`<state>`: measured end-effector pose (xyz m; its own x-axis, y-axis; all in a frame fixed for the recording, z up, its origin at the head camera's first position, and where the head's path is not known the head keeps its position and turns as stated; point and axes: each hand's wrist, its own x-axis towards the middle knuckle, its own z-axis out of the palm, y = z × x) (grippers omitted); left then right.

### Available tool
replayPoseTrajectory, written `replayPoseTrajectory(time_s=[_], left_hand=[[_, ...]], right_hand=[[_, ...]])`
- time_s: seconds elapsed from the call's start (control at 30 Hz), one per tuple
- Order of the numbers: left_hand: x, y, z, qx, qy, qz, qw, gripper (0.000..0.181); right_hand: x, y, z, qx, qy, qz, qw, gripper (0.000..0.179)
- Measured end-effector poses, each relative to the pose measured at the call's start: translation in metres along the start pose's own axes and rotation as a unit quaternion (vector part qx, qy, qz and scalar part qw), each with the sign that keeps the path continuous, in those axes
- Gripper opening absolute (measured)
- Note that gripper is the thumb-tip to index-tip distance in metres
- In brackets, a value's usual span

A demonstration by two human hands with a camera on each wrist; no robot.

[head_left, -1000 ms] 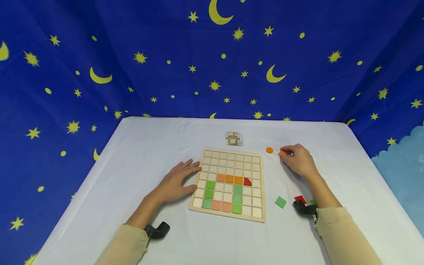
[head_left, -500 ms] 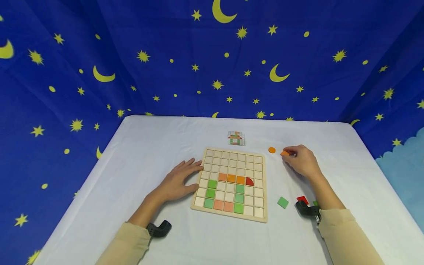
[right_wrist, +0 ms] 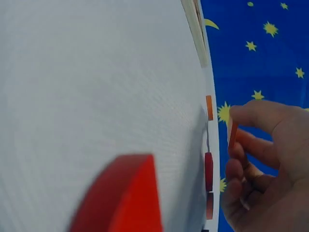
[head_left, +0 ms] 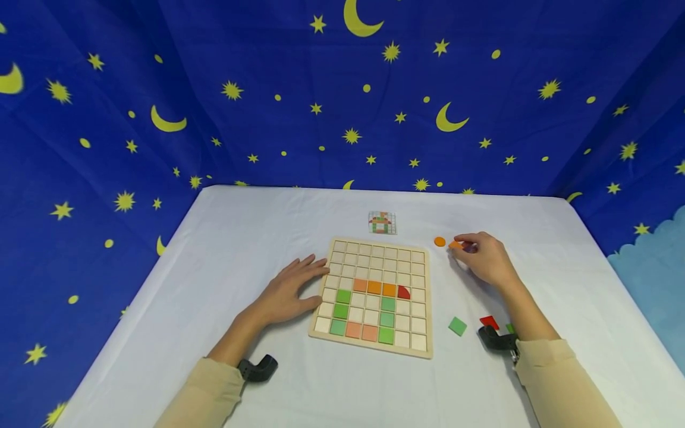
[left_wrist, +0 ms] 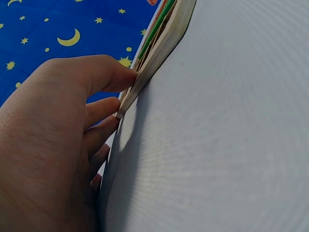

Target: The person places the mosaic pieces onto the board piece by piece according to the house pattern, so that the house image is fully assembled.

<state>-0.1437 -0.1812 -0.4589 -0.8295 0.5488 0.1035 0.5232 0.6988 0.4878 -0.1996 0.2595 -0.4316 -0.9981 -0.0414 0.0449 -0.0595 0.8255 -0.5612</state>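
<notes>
My left hand [head_left: 289, 294] lies on the table with fingers spread, its thumb and fingertips touching the left rim of the wooden grid board [head_left: 369, 352]. In the left wrist view the thumb and fingers meet the board's edge [left_wrist: 161, 53]. To the right of the board's far corner, my right hand [head_left: 484, 255] pinches an orange tile [head_left: 455, 245] between thumb and fingers. The right wrist view has this tile [right_wrist: 233, 135] edge-on, above the table. An orange disc [head_left: 439, 242] lies just left of it. Green, orange, pink and red pieces fill several board cells.
Behind the board lies a small pattern card [head_left: 382, 223]. Right of the board are a green tile [head_left: 457, 326] and a red piece [head_left: 489, 322], with another green one partly hidden by the right wrist. A blurred red piece [right_wrist: 135, 193] looms close in the right wrist view.
The right hand's orange tile has shifted slightly left, toward the disc, over the last half second. The view has shifted a little. The left hand and the board pieces stay as they were.
</notes>
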Motion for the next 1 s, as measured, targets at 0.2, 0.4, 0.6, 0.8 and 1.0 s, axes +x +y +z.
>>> replayPoseTrajectory(time_s=[0.2, 0.4, 0.6, 0.8, 1.0], left_hand=[[-0.001, -0.001, 0.0, -0.001, 0.004, 0.0, 1.0, 0.06], [-0.001, -0.002, 0.003, -0.006, -0.001, -0.009, 0.9999, 0.06], [0.0, -0.001, 0.002, -0.006, 0.005, 0.001, 1.0, 0.059], [0.001, 0.0, 0.0, -0.002, 0.016, 0.014, 0.9998, 0.059], [0.001, 0.0, 0.0, -0.001, 0.011, 0.01, 0.9999, 0.059]], right_hand=[[-0.002, -0.01, 0.002, 0.015, -0.022, -0.032, 0.9991, 0.038], [-0.003, -0.018, 0.007, 0.028, -0.037, -0.067, 0.9967, 0.036], [-0.007, -0.027, 0.009, 0.042, -0.046, -0.085, 0.9944, 0.038], [-0.01, -0.035, 0.013, 0.04, -0.064, -0.109, 0.9912, 0.039], [-0.016, -0.048, 0.015, 0.043, -0.086, -0.125, 0.9875, 0.038]])
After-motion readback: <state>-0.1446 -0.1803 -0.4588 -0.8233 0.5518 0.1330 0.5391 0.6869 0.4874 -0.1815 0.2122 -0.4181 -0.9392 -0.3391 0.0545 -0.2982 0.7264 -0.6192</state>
